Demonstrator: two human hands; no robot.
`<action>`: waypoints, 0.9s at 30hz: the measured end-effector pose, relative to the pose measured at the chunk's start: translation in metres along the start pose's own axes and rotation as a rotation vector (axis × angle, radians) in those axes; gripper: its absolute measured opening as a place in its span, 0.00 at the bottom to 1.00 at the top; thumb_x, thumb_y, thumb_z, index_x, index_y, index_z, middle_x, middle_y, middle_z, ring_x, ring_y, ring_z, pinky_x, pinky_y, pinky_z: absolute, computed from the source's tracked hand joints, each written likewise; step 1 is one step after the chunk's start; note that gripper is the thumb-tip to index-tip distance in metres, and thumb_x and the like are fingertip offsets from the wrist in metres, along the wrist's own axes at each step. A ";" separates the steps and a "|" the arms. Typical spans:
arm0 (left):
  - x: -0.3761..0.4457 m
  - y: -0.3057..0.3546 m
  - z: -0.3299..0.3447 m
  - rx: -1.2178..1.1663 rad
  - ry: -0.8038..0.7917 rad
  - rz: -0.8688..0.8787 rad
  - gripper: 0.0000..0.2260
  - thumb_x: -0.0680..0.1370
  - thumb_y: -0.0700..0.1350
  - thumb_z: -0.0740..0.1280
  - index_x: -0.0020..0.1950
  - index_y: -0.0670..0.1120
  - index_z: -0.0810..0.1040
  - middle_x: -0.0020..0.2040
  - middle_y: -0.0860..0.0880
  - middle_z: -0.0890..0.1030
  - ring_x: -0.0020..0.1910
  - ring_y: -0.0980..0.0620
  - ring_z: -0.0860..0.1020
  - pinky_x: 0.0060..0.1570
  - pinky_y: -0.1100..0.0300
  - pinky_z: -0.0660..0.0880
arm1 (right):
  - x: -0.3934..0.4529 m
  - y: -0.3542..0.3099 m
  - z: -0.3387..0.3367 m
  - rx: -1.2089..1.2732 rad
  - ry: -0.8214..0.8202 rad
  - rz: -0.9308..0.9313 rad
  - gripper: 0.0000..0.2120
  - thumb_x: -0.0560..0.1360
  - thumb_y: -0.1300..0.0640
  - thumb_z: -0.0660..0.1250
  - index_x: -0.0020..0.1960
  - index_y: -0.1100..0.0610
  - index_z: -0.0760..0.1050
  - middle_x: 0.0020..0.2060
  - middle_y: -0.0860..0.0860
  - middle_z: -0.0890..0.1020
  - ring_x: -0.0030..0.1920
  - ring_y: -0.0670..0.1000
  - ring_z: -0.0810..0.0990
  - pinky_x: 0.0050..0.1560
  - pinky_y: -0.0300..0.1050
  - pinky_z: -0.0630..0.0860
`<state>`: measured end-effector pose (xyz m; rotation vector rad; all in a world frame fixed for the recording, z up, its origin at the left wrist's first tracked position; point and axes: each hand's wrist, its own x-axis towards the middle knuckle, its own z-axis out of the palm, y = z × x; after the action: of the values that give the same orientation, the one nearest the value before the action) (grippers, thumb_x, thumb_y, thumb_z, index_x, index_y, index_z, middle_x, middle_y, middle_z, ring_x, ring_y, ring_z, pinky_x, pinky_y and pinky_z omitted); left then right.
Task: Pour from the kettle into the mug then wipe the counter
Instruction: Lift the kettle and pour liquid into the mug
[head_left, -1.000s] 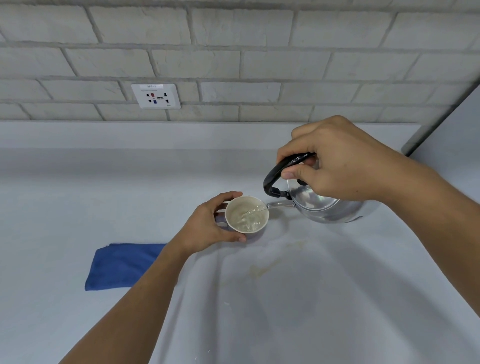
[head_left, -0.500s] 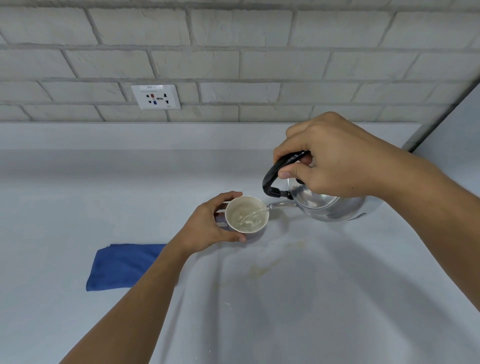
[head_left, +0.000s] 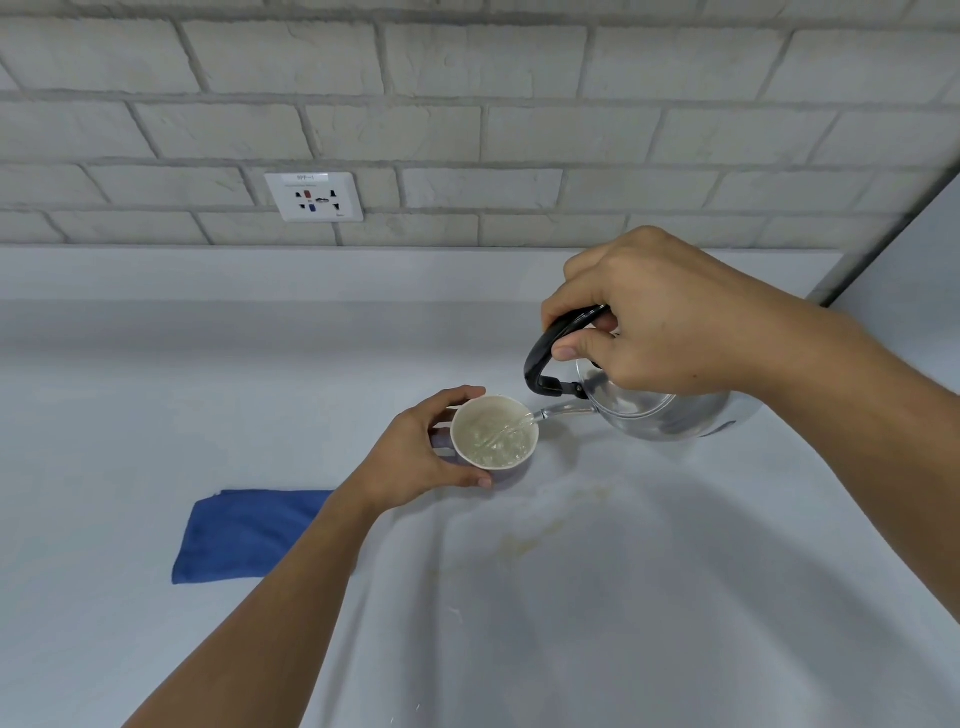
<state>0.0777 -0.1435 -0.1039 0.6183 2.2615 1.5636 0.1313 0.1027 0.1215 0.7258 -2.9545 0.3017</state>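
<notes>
Counter (head_left: 156, 415), pale and smooth, runs back to a grey brick wall (head_left: 467, 130) with a socket (head_left: 314, 197) at 11 o'clock. Mid-counter, the left hand (head_left: 410, 457) cups the mug (head_left: 494, 433); the right hand (head_left: 670, 317) grips the tilted kettle (head_left: 660, 410) by its handle, water streaming in. A blue cloth (head_left: 244, 540) lies at 8 o'clock; bare room at 6.
</notes>
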 end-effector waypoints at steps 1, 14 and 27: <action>0.000 0.000 0.000 0.002 0.000 -0.001 0.44 0.59 0.47 0.89 0.72 0.61 0.76 0.66 0.58 0.82 0.65 0.58 0.81 0.58 0.68 0.78 | -0.001 0.002 0.000 0.015 0.009 0.012 0.03 0.75 0.50 0.71 0.46 0.46 0.83 0.34 0.42 0.74 0.38 0.40 0.72 0.38 0.43 0.67; -0.002 0.006 -0.001 0.017 -0.007 -0.012 0.44 0.60 0.45 0.89 0.73 0.58 0.76 0.66 0.56 0.82 0.65 0.58 0.80 0.57 0.67 0.79 | -0.044 0.045 0.015 0.426 0.245 0.219 0.07 0.72 0.56 0.77 0.46 0.45 0.85 0.38 0.46 0.82 0.40 0.49 0.80 0.42 0.39 0.76; -0.003 0.019 -0.009 0.063 -0.071 -0.001 0.46 0.60 0.47 0.89 0.74 0.59 0.73 0.70 0.58 0.79 0.70 0.55 0.78 0.67 0.55 0.79 | -0.065 0.076 0.031 0.725 0.399 0.276 0.08 0.73 0.60 0.76 0.48 0.49 0.85 0.39 0.42 0.85 0.39 0.42 0.81 0.44 0.31 0.74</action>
<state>0.0786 -0.1464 -0.0828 0.6777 2.2660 1.4511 0.1520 0.1915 0.0698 0.2370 -2.5132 1.3955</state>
